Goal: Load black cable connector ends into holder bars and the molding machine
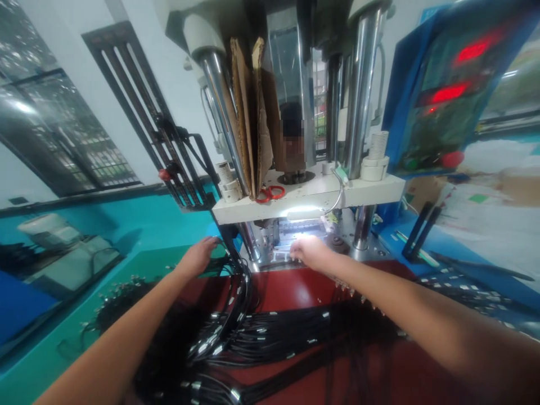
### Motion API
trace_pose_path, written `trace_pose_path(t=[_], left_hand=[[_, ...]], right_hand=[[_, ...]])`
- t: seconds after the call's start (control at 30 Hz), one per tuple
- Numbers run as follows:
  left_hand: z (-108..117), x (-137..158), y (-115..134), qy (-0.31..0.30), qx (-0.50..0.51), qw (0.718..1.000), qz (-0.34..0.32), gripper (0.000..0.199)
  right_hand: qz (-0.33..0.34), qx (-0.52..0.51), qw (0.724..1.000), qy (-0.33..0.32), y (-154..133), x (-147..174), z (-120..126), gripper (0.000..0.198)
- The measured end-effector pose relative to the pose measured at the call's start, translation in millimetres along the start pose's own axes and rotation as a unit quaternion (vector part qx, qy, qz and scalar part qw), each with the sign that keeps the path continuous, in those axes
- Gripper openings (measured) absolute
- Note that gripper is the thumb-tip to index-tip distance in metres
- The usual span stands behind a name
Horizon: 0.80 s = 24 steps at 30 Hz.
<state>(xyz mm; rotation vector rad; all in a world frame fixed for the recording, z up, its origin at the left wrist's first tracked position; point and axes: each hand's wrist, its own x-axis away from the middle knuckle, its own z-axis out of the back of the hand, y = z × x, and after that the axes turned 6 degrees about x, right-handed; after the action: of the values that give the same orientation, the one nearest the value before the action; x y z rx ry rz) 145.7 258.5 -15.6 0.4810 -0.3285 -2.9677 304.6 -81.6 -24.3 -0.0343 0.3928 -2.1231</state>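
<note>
My left hand [200, 257] is at the left side of the press, fingers curled beside a hanging bundle of black cables [240, 287]. Whatever its fingertips hold is too blurred to make out. My right hand [311, 251] reaches in under the white press plate [312, 196], its fingers pinched together at the lit lower mould [295, 226]. A small pale, frame-like piece [280, 256] lies at those fingertips; whether they grip it is unclear. Below both arms, many black cables with light-coloured ends [270, 332] are spread over the red table [295, 289].
Steel columns [361, 95] flank the press opening. Red-handled scissors [270, 194] and cardboard sheets [248, 124] rest on the upper plate. A blue control cabinet [396, 95] with red displays stands right. More dark cables [126, 304] are heaped on the green surface [84, 349] at left.
</note>
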Motion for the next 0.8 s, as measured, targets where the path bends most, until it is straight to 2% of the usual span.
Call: trace_pose_path(t=[0.13, 0.2, 0.27, 0.37, 0.43, 0.5, 0.57, 0.63, 0.67, 0.7, 0.73, 0.8], left_hand=[[30.2, 6.8, -6.2, 0.024, -0.096, 0.995, -0.015, 0.044], [35.2, 12.4, -9.9, 0.021, -0.134, 0.991, -0.014, 0.045], [28.6, 18.6, -13.2, -0.004, -0.161, 0.987, -0.008, 0.046], [7.3, 25.7, -15.9, -0.071, -0.174, 0.982, 0.012, 0.05], [-1.4, 26.9, -13.4, -0.103, -0.173, 0.979, 0.035, 0.058], [1.1, 25.6, -3.4, -0.109, -0.174, 0.977, 0.064, 0.059], [11.1, 24.2, 15.9, -0.093, -0.173, 0.976, 0.09, 0.05], [19.8, 25.5, 40.7, -0.064, -0.145, 0.984, 0.086, 0.045], [21.1, 27.5, 52.6, -0.03, -0.071, 0.996, 0.055, 0.043], [19.6, 30.1, 62.4, -0.031, 0.006, 0.999, 0.015, 0.041], [15.4, 32.4, 69.2, -0.07, 0.059, 0.996, -0.014, 0.04], [0.7, 32.5, 72.2, -0.159, 0.1, 0.982, -0.031, 0.036]], right_hand=[[0.012, -0.033, 0.998, 0.047, -1.8, 6.1, 10.2, 0.014], [0.026, -0.052, 0.996, 0.072, -4.9, 10.3, 18.5, 0.014], [0.04, -0.069, 0.992, 0.094, -9.1, 16.4, 29.7, 0.015], [0.059, -0.087, 0.988, 0.113, -14.8, 37.4, 52.0, 0.015], [0.066, -0.094, 0.984, 0.133, -14.5, 66.1, 68.4, 0.017], [0.049, -0.101, 0.976, 0.185, -7.3, 109.2, 83.4, 0.018], [-0.023, -0.073, 0.969, 0.234, 8.0, 164.6, 94.5, 0.018], [-0.156, -0.017, 0.953, 0.261, 28.5, 226.5, 100.5, 0.021], [-0.228, 0.017, 0.937, 0.263, 38.8, 257.6, 101.5, 0.025], [-0.302, 0.048, 0.913, 0.271, 47.9, 287.6, 101.1, 0.031], [-0.367, 0.061, 0.889, 0.267, 55.5, 315.7, 99.0, 0.034], [-0.455, 0.055, 0.846, 0.272, 66.4, 364.2, 89.1, 0.036]])
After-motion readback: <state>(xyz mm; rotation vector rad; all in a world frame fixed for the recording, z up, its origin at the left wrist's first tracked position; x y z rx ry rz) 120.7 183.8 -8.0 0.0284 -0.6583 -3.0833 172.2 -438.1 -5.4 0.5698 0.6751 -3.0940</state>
